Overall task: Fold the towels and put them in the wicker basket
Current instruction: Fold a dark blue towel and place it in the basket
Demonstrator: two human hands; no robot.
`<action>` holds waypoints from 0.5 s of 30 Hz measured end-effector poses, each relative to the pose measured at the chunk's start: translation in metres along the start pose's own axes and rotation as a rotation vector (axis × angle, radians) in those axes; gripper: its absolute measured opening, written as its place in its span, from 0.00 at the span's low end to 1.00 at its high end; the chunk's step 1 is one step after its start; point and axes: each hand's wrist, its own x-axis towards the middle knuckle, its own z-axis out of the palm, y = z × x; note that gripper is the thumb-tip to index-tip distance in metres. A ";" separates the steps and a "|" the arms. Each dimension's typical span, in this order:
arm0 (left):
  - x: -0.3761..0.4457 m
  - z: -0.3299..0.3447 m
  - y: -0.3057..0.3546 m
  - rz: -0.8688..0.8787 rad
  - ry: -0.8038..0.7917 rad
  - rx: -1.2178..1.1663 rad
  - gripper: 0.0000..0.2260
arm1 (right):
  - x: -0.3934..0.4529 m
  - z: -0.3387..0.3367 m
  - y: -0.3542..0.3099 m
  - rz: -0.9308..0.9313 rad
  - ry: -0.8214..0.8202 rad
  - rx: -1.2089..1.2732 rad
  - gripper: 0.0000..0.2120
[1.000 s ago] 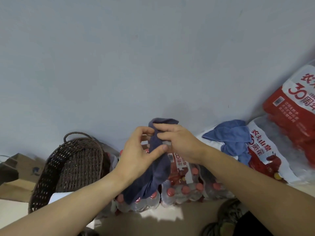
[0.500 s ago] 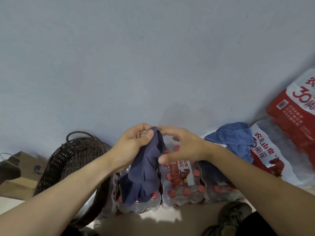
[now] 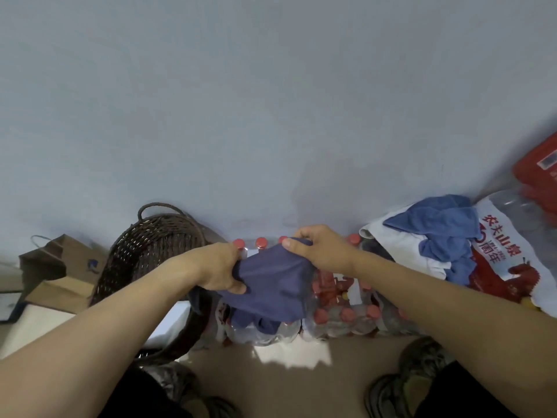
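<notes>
Two hands on one dark navy towel [image 3: 271,285], held in the air over shrink-wrapped packs of red-capped water bottles [image 3: 340,315]; left hand [image 3: 221,271] grips its left edge with fingers curled, right hand [image 3: 321,251] pinches the top right corner between thumb and fingers. One brown wicker basket [image 3: 150,251] stands just left of the towel, against the wall, something white in it. Further towels, one blue [image 3: 443,236] over one white [image 3: 398,245], lie heaped on a bottle pack [image 3: 512,267] at right, printed 农夫山泉. One brown paper bag [image 3: 57,267] far left. Two shoes [image 3: 401,384] on the floor below
</notes>
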 end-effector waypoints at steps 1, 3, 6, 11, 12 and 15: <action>0.000 0.003 -0.003 -0.040 -0.039 0.043 0.11 | 0.004 0.007 0.004 -0.002 -0.003 -0.040 0.14; 0.003 0.007 -0.009 -0.091 -0.105 0.069 0.12 | 0.009 0.022 0.013 -0.008 -0.033 -0.128 0.15; 0.003 0.005 -0.021 -0.119 -0.124 0.054 0.08 | 0.017 0.044 0.024 0.042 -0.022 -0.203 0.15; -0.001 0.008 -0.037 -0.034 0.028 -0.194 0.02 | 0.020 0.069 0.033 0.048 -0.153 -0.233 0.13; -0.002 0.009 -0.038 -0.013 0.064 -0.254 0.03 | 0.019 0.074 0.032 0.023 -0.213 -0.250 0.14; -0.003 0.013 -0.038 0.014 0.097 -0.311 0.07 | 0.015 0.086 0.036 -0.098 -0.317 -0.369 0.21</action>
